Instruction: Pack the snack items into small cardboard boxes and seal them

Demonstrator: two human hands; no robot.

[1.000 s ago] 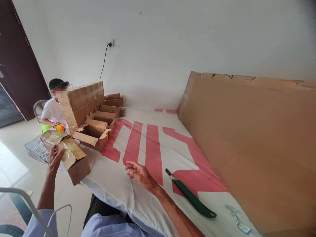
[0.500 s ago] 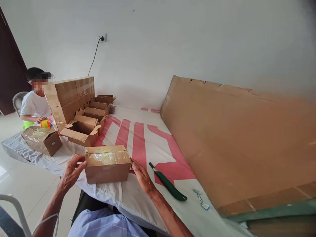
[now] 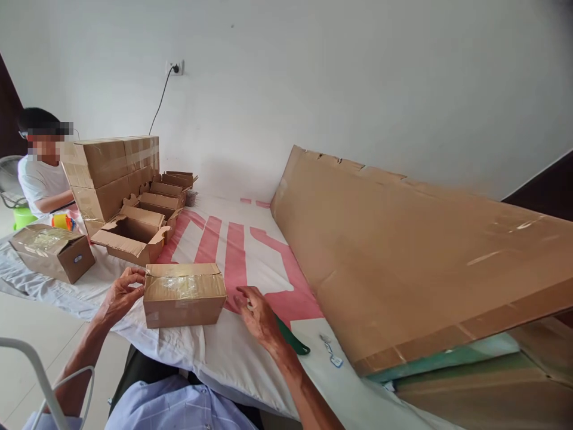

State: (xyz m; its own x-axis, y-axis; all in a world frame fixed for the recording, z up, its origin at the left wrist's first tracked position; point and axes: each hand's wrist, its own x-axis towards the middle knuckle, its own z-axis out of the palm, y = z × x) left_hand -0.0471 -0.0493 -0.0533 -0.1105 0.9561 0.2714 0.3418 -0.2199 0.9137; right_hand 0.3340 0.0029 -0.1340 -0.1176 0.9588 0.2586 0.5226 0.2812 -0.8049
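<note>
A small taped cardboard box (image 3: 184, 294) sits on the white-and-red sheet (image 3: 237, 251) in front of me. My left hand (image 3: 120, 294) rests against the box's left end, fingers curled at its top edge. My right hand (image 3: 256, 313) hovers just right of the box, fingers spread and holding nothing. It lies over a green-handled knife (image 3: 293, 340) whose blade end it hides.
Another taped box (image 3: 52, 251) lies at far left. An open box (image 3: 131, 236), more open boxes and a stack of sealed cartons (image 3: 107, 173) stand behind. A seated person (image 3: 39, 173) is at far left. A large cardboard sheet (image 3: 403, 251) leans at right. Small tags (image 3: 332, 353) lie near the knife.
My left hand pulled a taped box from the left edge to the spot in front of me. My right hand then came off its right end and moved over the knife.
</note>
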